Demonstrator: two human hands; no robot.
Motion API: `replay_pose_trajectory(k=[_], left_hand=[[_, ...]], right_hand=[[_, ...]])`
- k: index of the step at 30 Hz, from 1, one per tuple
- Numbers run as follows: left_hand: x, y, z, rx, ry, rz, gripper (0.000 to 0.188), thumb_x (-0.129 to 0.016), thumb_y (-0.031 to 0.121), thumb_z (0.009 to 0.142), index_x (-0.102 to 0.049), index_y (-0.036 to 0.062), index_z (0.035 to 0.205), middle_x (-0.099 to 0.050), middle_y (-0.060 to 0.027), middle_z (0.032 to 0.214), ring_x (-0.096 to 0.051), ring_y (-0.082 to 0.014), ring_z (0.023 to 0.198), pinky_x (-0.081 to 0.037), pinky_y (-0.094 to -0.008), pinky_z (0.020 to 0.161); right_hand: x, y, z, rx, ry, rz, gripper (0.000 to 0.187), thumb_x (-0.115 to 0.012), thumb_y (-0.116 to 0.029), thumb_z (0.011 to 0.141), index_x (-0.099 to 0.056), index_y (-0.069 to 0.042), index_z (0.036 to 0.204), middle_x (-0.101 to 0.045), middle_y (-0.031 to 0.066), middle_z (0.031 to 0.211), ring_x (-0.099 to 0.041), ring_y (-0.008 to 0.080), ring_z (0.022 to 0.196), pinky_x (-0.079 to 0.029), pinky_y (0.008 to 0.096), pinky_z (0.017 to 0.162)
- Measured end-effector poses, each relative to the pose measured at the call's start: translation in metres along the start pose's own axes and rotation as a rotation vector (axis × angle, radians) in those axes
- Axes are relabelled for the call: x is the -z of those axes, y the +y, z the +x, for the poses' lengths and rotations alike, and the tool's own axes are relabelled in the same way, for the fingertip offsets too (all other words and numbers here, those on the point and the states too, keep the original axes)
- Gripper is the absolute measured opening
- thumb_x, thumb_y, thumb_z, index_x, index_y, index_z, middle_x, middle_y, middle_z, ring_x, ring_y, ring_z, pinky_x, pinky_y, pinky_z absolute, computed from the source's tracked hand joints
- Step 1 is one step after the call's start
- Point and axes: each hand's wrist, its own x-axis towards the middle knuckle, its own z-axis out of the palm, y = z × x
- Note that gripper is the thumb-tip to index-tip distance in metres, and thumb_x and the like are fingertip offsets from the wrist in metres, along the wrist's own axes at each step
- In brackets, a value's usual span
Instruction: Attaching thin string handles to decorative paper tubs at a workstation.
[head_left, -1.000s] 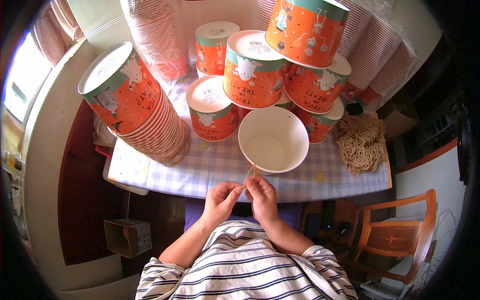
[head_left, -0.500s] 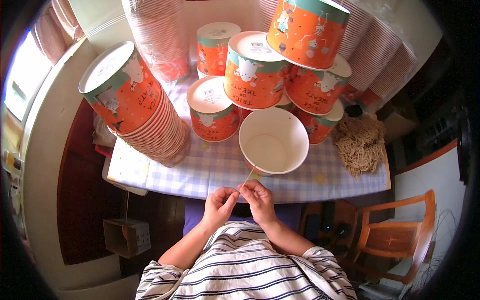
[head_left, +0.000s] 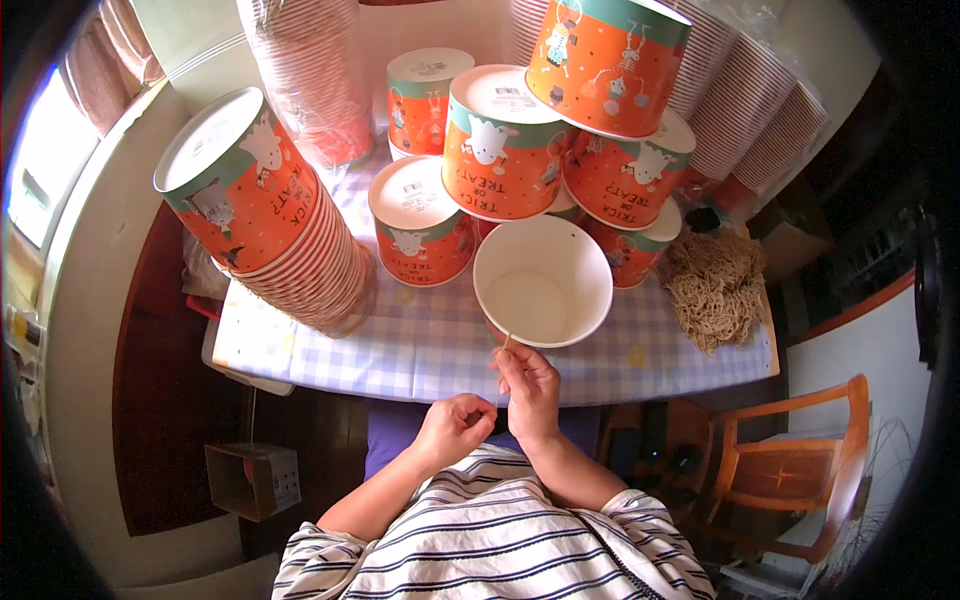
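Note:
An open white-lined paper bucket [head_left: 535, 285] stands near the table's front edge, its mouth tilted toward me. From its near rim a thin pale cord [head_left: 508, 341] runs down to my right hand [head_left: 532, 388], whose thumb and fingers pinch it just below the rim. Lower and to the left, my left hand [head_left: 453, 432] is closed, fingertips together close to the right hand's palm. Whatever those fingertips hold is too small to make out. Behind the open bucket, upside-down orange and green buckets [head_left: 503, 160] are piled on one another.
A leaning stack of nested buckets [head_left: 265, 210] stands on the checked tablecloth [head_left: 300, 355] at left. Tangled tan cords [head_left: 712, 290] lie at the right edge. Plastic-wrapped bucket stacks [head_left: 305, 80] stand behind. A wooden chair [head_left: 790, 470] is at lower right.
My right hand has moved up the cord toward the bucket's rim. My left hand has dropped slightly, and the two hands' fingertips are farther apart. The view has shifted slightly.

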Motion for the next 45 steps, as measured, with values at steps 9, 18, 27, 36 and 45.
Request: replay_pose_trajectory(k=[9,18,27,36,45], left_hand=[[-0.001,0.009,0.005,-0.148,-0.083,0.238,0.009,-0.062,0.011,0.073,-0.063,0.0024,0.076,-0.061,-0.0145,0.071,-0.060,-0.0317,0.064,-0.049,-0.0372,0.059],[0.001,0.012,0.004,-0.167,-0.112,0.267,0.010,-0.062,0.012,0.074,-0.065,0.0031,0.079,-0.061,-0.0141,0.067,-0.060,-0.0313,0.061,-0.049,-0.0363,0.058],[0.028,0.029,0.015,-0.433,0.074,0.287,0.016,-0.069,0.007,0.074,-0.065,0.0020,0.089,-0.060,-0.0146,0.088,-0.062,-0.0278,0.077,-0.052,-0.0342,0.064],[0.026,0.092,0.035,-0.804,0.248,0.619,0.036,-0.069,0.002,0.066,-0.063,0.0061,0.101,-0.058,-0.0130,0.105,-0.059,-0.0238,0.076,-0.050,-0.0324,0.063],[0.021,0.084,0.055,-0.674,0.036,0.579,0.023,-0.066,0.005,0.073,-0.062,0.0047,0.096,-0.061,-0.0103,0.092,-0.063,-0.0291,0.077,-0.052,-0.0373,0.065]], right_hand=[[-0.010,-0.015,0.000,0.002,0.054,0.074,0.014,-0.063,-0.016,0.089,-0.065,-0.004,0.096,-0.063,0.0026,0.074,-0.041,0.0009,0.052,-0.031,0.0172,0.046],[-0.014,-0.012,0.000,-0.036,0.098,0.120,0.014,-0.063,-0.016,0.089,-0.066,-0.003,0.094,-0.061,0.0003,0.070,-0.046,0.0027,0.053,-0.030,0.0175,0.046],[0.011,-0.009,-0.012,0.199,0.044,-0.050,0.013,-0.059,-0.007,0.090,-0.060,0.000,0.101,-0.063,0.0014,0.085,-0.052,0.0041,0.067,-0.045,0.0195,0.061],[0.031,-0.006,-0.020,0.243,0.034,-0.019,0.007,-0.059,-0.006,0.088,-0.058,0.000,0.092,-0.060,0.0030,0.081,-0.053,0.0086,0.072,-0.044,0.0224,0.066],[0.033,-0.002,-0.016,0.059,-0.022,-0.073,0.010,-0.058,-0.010,0.090,-0.061,0.000,0.093,-0.063,0.0036,0.084,-0.054,0.0072,0.070,-0.046,0.0232,0.066]])
